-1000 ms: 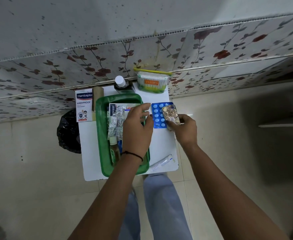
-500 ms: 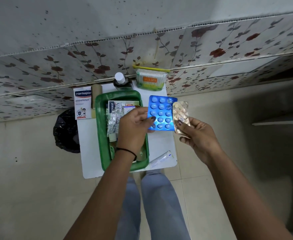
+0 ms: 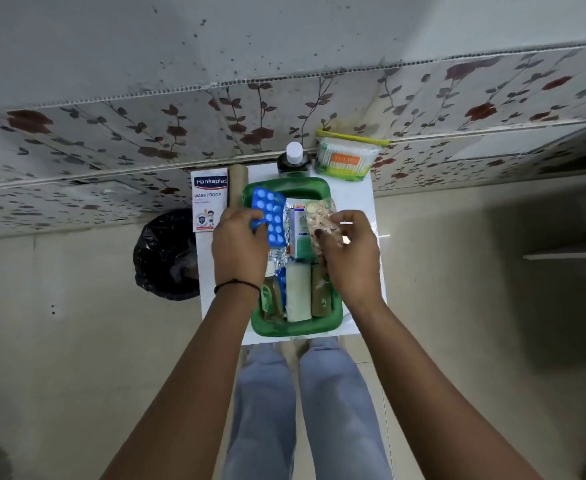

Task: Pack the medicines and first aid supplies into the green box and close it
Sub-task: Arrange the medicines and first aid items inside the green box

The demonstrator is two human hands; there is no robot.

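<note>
Left hand grasps the blue strip; right hand grasps the tan strip. Both sit over the open green box, center frame. Risk: strips may snag on packed items and slide onto the counter. Earlier, both strips were right of the box.

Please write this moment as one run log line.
left hand: blue strip | right hand: tan strip | both over green box

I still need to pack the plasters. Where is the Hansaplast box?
The Hansaplast box lies on the white table's far left corner, outside the green box, beside a brown roll.
</note>
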